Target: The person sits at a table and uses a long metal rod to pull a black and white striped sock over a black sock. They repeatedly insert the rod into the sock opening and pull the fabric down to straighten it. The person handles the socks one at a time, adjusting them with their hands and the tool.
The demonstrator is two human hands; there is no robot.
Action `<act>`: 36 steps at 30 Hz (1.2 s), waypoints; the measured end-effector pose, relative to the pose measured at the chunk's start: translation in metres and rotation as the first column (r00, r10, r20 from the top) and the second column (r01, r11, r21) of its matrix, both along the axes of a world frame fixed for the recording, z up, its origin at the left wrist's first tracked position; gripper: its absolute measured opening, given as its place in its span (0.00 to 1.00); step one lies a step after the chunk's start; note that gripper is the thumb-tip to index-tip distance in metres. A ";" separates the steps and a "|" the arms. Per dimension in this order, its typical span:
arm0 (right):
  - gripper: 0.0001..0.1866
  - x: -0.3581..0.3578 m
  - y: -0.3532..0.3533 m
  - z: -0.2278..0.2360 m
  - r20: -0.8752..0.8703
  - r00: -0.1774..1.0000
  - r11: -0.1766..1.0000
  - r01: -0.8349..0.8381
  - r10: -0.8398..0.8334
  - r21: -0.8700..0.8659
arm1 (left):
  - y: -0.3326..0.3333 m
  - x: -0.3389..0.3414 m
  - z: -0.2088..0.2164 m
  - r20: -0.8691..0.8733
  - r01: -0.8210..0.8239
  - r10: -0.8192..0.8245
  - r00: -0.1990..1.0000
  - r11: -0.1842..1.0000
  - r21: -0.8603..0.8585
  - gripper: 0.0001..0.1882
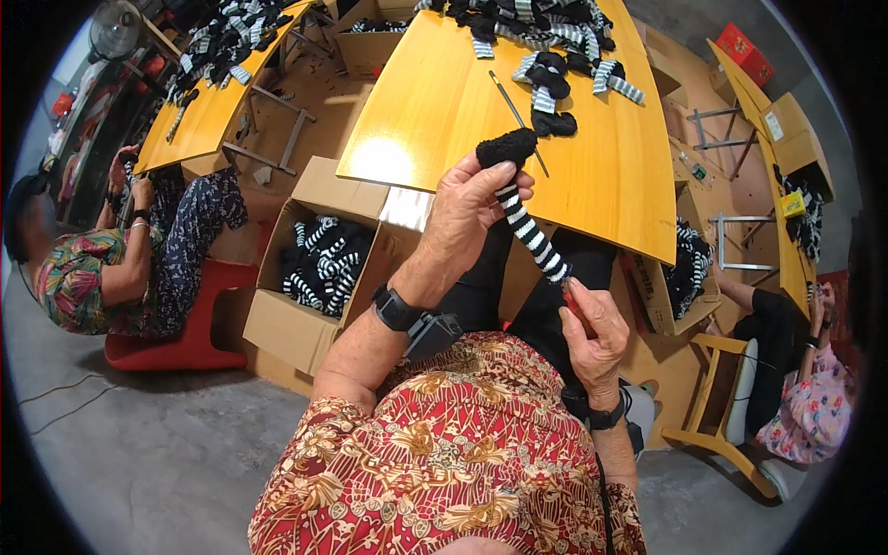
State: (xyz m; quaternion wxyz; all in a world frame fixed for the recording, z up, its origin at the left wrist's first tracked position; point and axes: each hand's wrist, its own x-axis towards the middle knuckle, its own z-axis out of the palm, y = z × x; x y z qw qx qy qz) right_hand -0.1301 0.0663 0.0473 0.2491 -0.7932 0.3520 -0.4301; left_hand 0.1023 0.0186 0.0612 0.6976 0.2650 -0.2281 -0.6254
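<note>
A black-and-white striped knitted sock (529, 233) stretches between my two hands above my lap. My left hand (467, 205) pinches its bunched black end (506, 148) between thumb and fingers. At the striped lower end, my right hand (595, 338) is closed around a small red object (575, 310), its fingertips close to the sock's tip. Fingers mostly cover that red object, so its kind cannot be made out. Just beyond the sock, a thin dark rod (514, 111) lies on the yellow table (416, 102).
Black, grey and white striped socks (550, 74) are heaped on the far part of the table. Open cardboard boxes of socks stand left (319, 264) and right (689, 268). Seated people work at the left (111, 268) and right (814, 407), by other tables.
</note>
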 end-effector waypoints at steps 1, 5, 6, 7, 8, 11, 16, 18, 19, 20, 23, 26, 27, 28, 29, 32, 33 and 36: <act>0.23 -0.004 0.000 0.002 0.018 0.999 0.997 -0.028 0.027 0.066 | 0.000 0.000 0.000 0.009 0.026 -0.026 1.000 1.000 -0.002 0.12; 0.21 -0.013 -0.001 0.004 0.150 0.988 0.921 -0.083 0.027 0.380 | 0.002 -0.004 0.004 0.030 0.101 -0.100 0.995 0.994 -0.028 0.06; 0.20 -0.013 -0.001 0.003 0.200 0.980 0.897 -0.097 0.010 0.431 | 0.002 -0.007 0.006 0.031 0.112 -0.111 0.993 0.993 -0.032 0.06; 0.20 -0.014 -0.001 0.003 0.226 0.974 0.872 -0.110 0.000 0.476 | 0.001 -0.008 0.006 0.033 0.125 -0.124 0.992 0.991 -0.038 0.05; 0.20 -0.014 -0.001 0.004 0.251 0.968 0.845 -0.124 -0.012 0.520 | 0.001 -0.007 0.005 0.059 0.138 -0.135 0.989 0.990 -0.037 0.05; 0.21 -0.010 -0.002 0.006 0.270 0.962 0.812 -0.132 -0.033 0.568 | -0.002 -0.004 0.006 0.106 0.122 -0.117 0.987 0.992 -0.040 0.05; 0.21 -0.009 -0.002 0.008 0.234 0.972 0.842 -0.126 -0.001 0.525 | -0.006 0.002 0.005 0.003 0.068 -0.068 0.998 0.997 -0.026 0.06; 0.21 -0.011 0.000 0.011 0.217 0.976 0.826 -0.107 -0.019 0.553 | -0.010 0.004 0.002 -0.006 0.057 -0.057 0.998 0.998 -0.027 0.06; 0.21 -0.009 0.001 0.012 0.193 0.981 0.847 -0.084 -0.023 0.525 | -0.010 0.002 0.001 -0.023 0.065 -0.066 0.998 0.998 -0.020 0.06; 0.21 -0.005 0.003 0.013 0.169 0.985 0.867 -0.061 -0.027 0.495 | -0.008 -0.002 -0.001 -0.040 0.074 -0.075 0.996 0.997 -0.012 0.06; 0.20 0.000 0.009 0.005 0.211 0.975 0.837 -0.053 -0.076 0.544 | -0.006 -0.013 -0.003 -0.050 0.068 -0.068 0.996 0.998 -0.003 0.06; 0.20 0.004 0.009 0.004 0.243 0.963 0.792 -0.059 -0.114 0.607 | -0.009 -0.012 -0.006 -0.011 0.076 -0.076 0.997 0.997 -0.017 0.05; 0.20 0.004 0.008 0.005 0.247 0.962 0.784 -0.065 -0.115 0.617 | -0.009 -0.011 -0.005 -0.001 0.071 -0.071 0.997 0.997 -0.021 0.06; 0.20 0.004 0.008 0.006 0.251 0.961 0.775 -0.071 -0.116 0.628 | -0.009 -0.010 -0.004 0.009 0.067 -0.067 0.998 0.997 -0.024 0.06; 0.20 0.005 0.007 0.006 0.224 0.972 0.832 -0.062 -0.075 0.551 | -0.009 -0.009 -0.002 0.018 0.063 -0.063 0.998 0.998 -0.028 0.06; 0.20 0.004 0.006 0.003 0.148 0.989 0.932 -0.050 -0.005 0.358 | -0.010 -0.003 0.005 -0.069 0.001 -0.001 0.998 1.000 -0.004 0.06; 0.20 0.002 0.009 0.003 0.142 0.990 0.940 -0.042 -0.007 0.337 | -0.012 -0.003 0.005 -0.061 0.008 -0.009 0.998 1.000 -0.013 0.06; 0.19 0.008 0.011 0.004 0.079 0.996 0.973 0.017 -0.036 0.228 | -0.010 -0.010 0.001 -0.049 0.040 -0.040 0.998 0.999 0.002 0.05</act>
